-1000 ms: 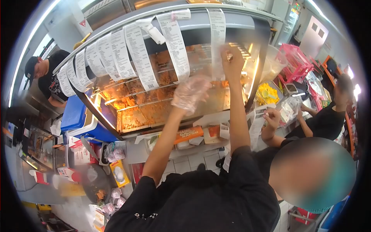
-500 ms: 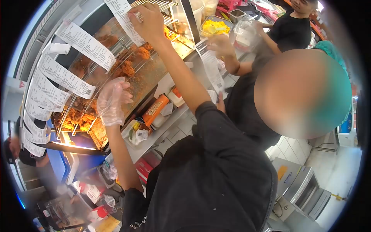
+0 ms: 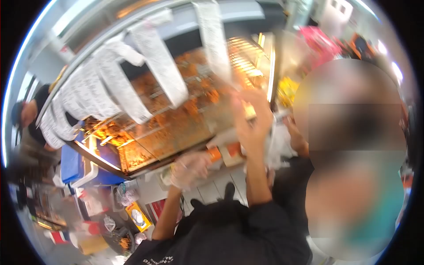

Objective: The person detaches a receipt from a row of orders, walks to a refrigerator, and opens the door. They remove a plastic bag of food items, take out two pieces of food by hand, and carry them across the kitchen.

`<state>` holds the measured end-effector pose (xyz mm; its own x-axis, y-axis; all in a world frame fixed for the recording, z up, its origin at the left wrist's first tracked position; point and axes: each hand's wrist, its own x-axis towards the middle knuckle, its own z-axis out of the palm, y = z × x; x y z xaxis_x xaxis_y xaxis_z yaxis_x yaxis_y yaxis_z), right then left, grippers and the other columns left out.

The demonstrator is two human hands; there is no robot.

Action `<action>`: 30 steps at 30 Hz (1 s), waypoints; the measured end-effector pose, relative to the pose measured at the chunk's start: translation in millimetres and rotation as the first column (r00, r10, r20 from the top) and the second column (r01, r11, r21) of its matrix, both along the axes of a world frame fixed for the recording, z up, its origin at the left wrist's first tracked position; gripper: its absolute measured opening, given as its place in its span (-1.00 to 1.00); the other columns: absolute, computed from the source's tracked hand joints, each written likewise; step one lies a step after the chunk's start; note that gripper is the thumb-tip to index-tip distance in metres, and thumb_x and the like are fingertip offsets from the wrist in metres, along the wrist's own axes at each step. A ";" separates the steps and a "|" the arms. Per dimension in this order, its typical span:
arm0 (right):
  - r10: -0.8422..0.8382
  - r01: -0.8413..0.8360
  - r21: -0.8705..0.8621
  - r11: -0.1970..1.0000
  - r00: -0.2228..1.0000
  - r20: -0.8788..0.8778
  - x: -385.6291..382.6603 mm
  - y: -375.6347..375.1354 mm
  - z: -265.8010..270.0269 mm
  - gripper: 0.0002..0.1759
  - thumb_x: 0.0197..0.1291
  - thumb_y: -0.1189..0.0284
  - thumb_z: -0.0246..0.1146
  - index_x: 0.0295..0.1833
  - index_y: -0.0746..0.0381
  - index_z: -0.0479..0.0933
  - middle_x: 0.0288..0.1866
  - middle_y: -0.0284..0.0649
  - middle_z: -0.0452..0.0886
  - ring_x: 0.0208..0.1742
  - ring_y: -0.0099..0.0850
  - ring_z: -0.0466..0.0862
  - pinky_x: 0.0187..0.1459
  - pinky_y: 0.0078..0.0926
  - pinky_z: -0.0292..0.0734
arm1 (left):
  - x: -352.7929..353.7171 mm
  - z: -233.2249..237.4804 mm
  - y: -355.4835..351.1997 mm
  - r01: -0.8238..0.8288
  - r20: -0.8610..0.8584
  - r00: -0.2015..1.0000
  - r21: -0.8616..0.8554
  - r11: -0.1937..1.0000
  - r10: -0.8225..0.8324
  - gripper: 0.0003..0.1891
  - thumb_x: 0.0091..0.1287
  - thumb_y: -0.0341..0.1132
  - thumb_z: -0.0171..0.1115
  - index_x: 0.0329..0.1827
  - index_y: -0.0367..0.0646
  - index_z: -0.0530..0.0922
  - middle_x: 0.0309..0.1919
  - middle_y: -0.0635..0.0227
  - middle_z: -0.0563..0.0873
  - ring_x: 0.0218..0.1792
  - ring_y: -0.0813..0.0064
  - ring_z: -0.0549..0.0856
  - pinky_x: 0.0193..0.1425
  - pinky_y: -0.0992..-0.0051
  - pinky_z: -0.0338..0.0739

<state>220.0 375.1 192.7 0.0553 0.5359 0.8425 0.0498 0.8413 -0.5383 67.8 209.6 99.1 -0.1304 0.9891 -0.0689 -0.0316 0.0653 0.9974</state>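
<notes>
The frame is heavily motion-blurred, so fine detail is limited.

**Item.** The order slip (image 3: 214, 39) is a long white printed paper strip. It hangs from the top rail at upper centre of the frame, and its lower end falls across the cabinet glass. Its print is not legible. A row of slips (image 3: 101, 92) of the same kind hangs from the same rail, running from upper centre down to the left.

**Hands.**
- The right hand (image 3: 252, 121) is bare and raised at centre, just below the lower end of the order slip. Whether it touches the slip, and whether its fingers are spread or gripping, cannot be told through the blur.
- The left hand (image 3: 191, 168) wears a clear plastic glove and sits lower, at the counter edge below the cabinet. Its finger posture cannot be told either.

**Containers.**
- The warming cabinet (image 3: 101, 159) spans the centre of the frame. It is lit from inside and holds fried pieces (image 3: 176, 119), orange-brown, on wire racks.
- A blue box (image 3: 70, 161) stands at its lower left corner. Its contents are not visible.
- A tub with yellow contents (image 3: 287, 88) stands right of the cabinet.

**Persons.** A co-worker (image 3: 31, 128) in dark clothing stands at far left. A second person (image 3: 287, 190) stands close at right.
</notes>
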 end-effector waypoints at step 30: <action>-0.073 -0.002 0.232 0.973 0.946 0.315 -155.7 47.3 86.5 -0.74 0.04 0.55 0.36 -0.09 0.21 0.62 -0.17 -0.20 0.68 -0.17 -0.14 0.56 -0.08 -0.24 0.44 | -116.4 -18.1 -20.7 0.041 0.159 0.987 -0.323 0.945 0.011 -0.76 0.38 -0.38 0.19 0.07 -0.14 0.62 -0.45 0.55 0.57 -0.49 0.76 0.48 -0.39 0.66 0.43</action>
<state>64.3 422.3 279.2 -0.2216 0.3312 0.9171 0.2194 0.9334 -0.2840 -48.7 188.9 81.0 -0.0771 0.9112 -0.4047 -0.1821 0.3862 0.9043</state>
